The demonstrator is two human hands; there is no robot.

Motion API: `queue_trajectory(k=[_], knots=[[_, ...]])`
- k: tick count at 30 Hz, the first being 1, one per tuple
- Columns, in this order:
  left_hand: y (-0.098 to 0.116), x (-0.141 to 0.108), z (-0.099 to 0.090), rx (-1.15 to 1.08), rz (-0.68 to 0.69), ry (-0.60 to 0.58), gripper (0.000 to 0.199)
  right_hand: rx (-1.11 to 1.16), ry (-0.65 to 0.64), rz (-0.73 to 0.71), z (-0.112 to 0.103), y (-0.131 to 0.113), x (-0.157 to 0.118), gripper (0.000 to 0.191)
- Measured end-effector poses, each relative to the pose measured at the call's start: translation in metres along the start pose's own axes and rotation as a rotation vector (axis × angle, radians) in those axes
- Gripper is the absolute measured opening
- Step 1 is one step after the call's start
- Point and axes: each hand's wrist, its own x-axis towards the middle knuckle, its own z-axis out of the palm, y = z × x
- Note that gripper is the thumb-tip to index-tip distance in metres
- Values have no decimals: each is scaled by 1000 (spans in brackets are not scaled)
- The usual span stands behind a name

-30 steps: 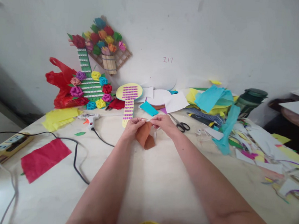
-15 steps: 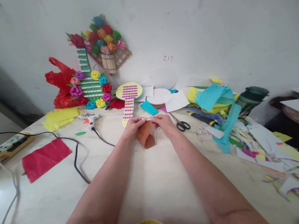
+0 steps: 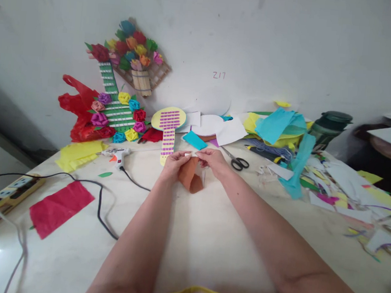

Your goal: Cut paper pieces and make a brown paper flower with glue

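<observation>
Between my hands, over the middle of the table, hangs a piece of orange-brown crepe paper (image 3: 189,175), its lower end curled. My left hand (image 3: 176,164) is closed, pinching the paper's upper edge. My right hand (image 3: 213,161) is closed too, fingertips together at the upper right of the same paper. A small white bit shows between the fingertips; what it is I cannot make out. Just beyond my hands lie a folded blue paper (image 3: 195,140) and a yellow paddle-shaped cutout (image 3: 168,123) with purple woven strips. Black-handled scissors (image 3: 238,162) rest right of my right hand.
A glue gun (image 3: 119,158) with its cord and a red crepe sheet (image 3: 60,208) lie left, near a power strip (image 3: 8,189). Paper-flower crafts (image 3: 119,112) lean on the wall. Paper scraps (image 3: 345,191) and a dark green bottle (image 3: 330,128) are at right.
Both hands stay in nearly the same place, still pinching the orange-brown paper. The fingers shift only slightly, and the view moves a little.
</observation>
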Motion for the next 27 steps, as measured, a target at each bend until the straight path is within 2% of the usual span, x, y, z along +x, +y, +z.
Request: queue_trajectory(k=[12,20,24,27], knots=[[-5,4,-4,59,25,-24,33,-168,-26,-62,6,-7,-6,12],[-7,5,-3,27,39,-34,29,-204,-61,9,8,-8,-7,7],[-8,6,-5,1,51,-55,27,-214,-74,39,9,-5,-5,12],[-6,5,-4,-15,44,-56,27,-216,-39,46,8,-3,-4,16]])
